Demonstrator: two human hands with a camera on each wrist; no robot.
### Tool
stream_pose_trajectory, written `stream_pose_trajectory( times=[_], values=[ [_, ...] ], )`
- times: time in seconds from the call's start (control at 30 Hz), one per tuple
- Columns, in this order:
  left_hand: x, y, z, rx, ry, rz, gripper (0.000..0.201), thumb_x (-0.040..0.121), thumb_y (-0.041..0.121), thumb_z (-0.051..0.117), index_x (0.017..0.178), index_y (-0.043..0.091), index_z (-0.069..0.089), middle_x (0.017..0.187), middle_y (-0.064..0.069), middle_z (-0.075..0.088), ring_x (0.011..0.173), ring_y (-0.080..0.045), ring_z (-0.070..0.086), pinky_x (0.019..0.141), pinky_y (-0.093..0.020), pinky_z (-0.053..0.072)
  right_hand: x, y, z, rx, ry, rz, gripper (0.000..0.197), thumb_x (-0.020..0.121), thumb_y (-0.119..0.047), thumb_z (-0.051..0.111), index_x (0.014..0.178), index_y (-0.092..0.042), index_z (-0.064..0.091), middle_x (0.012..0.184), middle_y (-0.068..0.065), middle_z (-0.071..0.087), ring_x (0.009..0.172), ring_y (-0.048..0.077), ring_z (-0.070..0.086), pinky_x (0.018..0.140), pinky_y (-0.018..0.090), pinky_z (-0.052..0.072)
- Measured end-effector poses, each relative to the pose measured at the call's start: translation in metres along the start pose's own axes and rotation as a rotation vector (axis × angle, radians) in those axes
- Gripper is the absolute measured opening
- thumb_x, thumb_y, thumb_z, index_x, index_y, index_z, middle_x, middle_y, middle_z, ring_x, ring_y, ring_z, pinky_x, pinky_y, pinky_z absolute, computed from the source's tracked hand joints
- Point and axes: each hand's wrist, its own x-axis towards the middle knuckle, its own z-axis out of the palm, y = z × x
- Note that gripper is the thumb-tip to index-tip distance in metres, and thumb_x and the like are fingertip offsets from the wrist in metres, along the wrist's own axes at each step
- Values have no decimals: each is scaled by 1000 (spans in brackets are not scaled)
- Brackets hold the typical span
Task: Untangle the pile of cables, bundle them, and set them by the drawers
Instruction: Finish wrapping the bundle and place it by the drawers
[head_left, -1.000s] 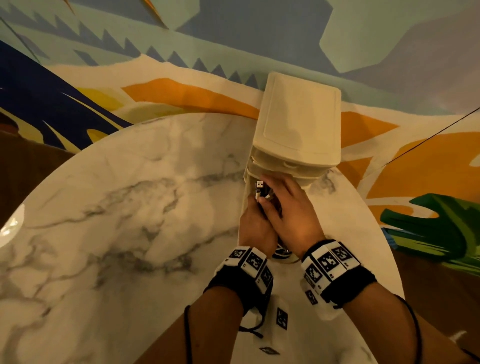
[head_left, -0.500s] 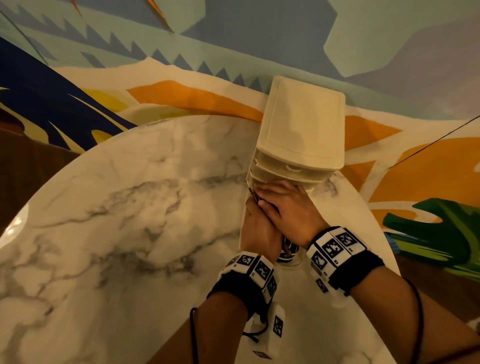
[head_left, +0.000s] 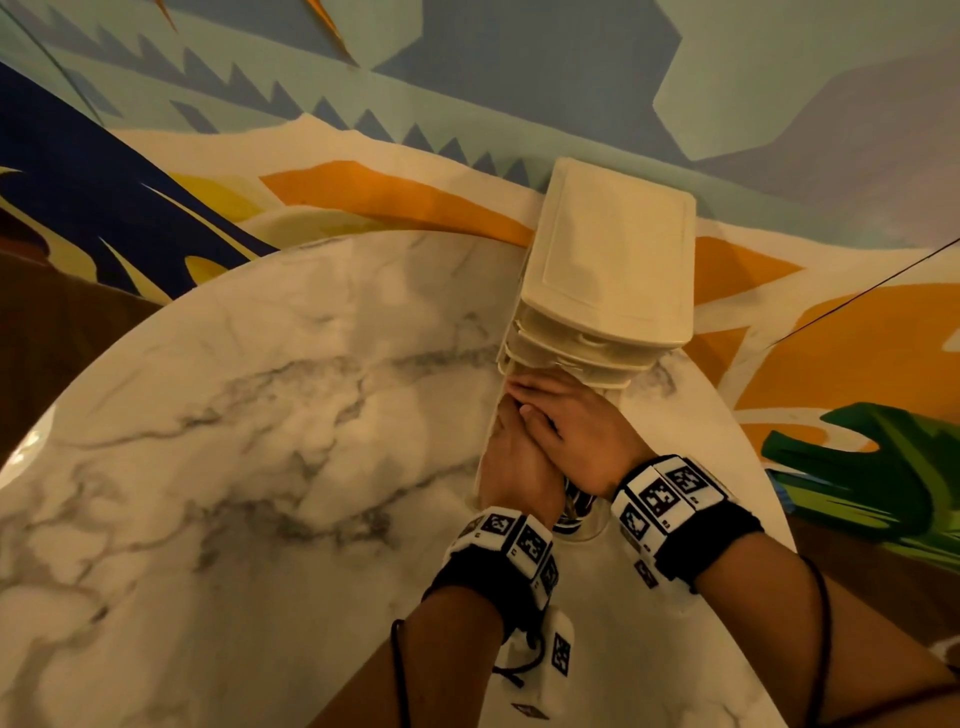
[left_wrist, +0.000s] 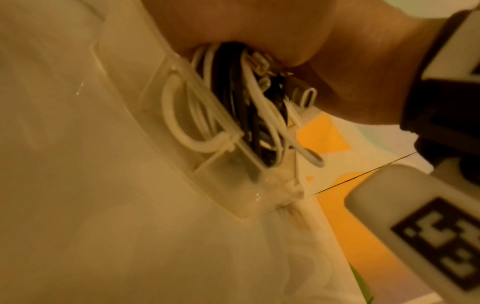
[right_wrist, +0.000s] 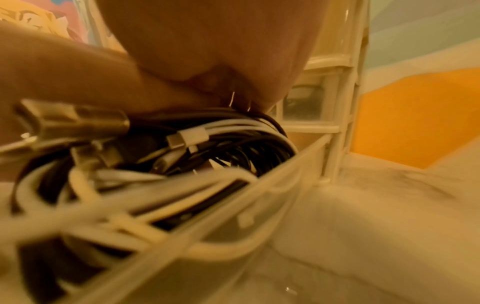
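A bundle of black and white cables (head_left: 574, 506) (left_wrist: 246, 115) (right_wrist: 207, 148) lies in the pulled-out translucent bottom drawer (head_left: 489, 447) (left_wrist: 259, 197) (right_wrist: 272, 185) of a cream drawer unit (head_left: 613, 260). My left hand (head_left: 511, 467) (left_wrist: 233, 20) sits on top of the bundle and grips it inside the drawer. My right hand (head_left: 576, 431) (right_wrist: 207, 41) lies across the left one, its fingers stretched flat and pressing the cables down near the unit's front. A metal USB plug (right_wrist: 72, 123) sticks out at the left of the pile. Most of the bundle is hidden under both hands.
The drawer unit stands at the far right edge of a round marble table (head_left: 260, 415). Behind it is a painted wall (head_left: 467, 78). The table's right edge (head_left: 748, 457) runs close beside my right wrist. Tagged wristbands (head_left: 670, 499) sit on both wrists.
My right hand had a USB plug pinched above the drawer; now the plug is down in the pile and the hand lies flat. Both hands have pushed forward toward the unit.
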Motion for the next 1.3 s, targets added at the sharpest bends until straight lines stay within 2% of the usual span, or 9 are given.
stream_pose_trajectory(
  times=[0.17,0.33,0.43,0.57,0.73,0.83,0.97,1.07,1.3],
  values=[
    [-8,3,1,-98,35,-8,61,91,39,46,142,21,19,135,-4,49,118,-18,54,97,-34,46,0,-5,0,-60,-26,15,45,101,-29,27,140,-12,44,147,3,42,138,13,33,114,16,4],
    [-12,3,-6,16,-62,87,80,81,37,40,148,3,12,153,-11,22,140,-18,25,116,-26,21,0,-8,-5,-85,-71,20,44,102,-19,31,145,-13,33,152,2,33,140,12,26,111,13,-1],
    [-9,-9,-2,259,-110,201,75,86,40,30,147,-2,15,153,-21,20,142,-29,22,117,-35,21,-3,-15,-7,47,15,27,47,99,-14,39,145,-12,33,151,4,34,139,15,26,112,12,6],
    [-6,-16,7,468,-93,379,64,91,34,30,138,-8,30,140,-31,40,131,-39,41,112,-45,29,-21,-20,7,-48,255,-21,47,95,-24,35,137,-7,48,145,9,43,136,21,34,115,33,25],
    [-8,-21,7,497,-84,387,67,95,40,21,147,-2,16,153,-24,16,144,-32,15,119,-37,4,-32,-21,13,72,97,29,55,98,-38,21,148,-16,27,155,-2,25,141,0,11,117,17,6],
    [-2,-27,12,522,-94,371,63,99,41,15,149,6,-2,157,-15,-9,145,-24,-12,119,-37,-2,-25,-22,7,90,31,73,55,102,-33,29,152,-20,11,158,-1,18,144,7,13,117,20,9],
    [-6,-24,8,545,-90,416,63,100,42,6,148,1,0,156,-18,-9,145,-27,-12,119,-40,6,-20,-21,-4,208,-84,166,61,102,-29,32,151,-23,-3,159,0,12,145,12,14,116,21,11],
    [-14,-14,2,412,-46,489,63,100,36,24,149,3,3,156,-22,3,146,-28,-2,119,-42,10,-20,-18,-4,213,-106,176,62,101,-29,36,152,-23,2,159,-1,13,145,13,16,117,25,15],
    [-16,-6,1,499,-88,281,68,96,44,4,149,2,5,157,-18,3,146,-25,-4,120,-36,2,-84,-17,15,172,448,314,55,89,-26,44,144,-23,37,153,-4,29,141,7,21,116,30,21]
  ],
)
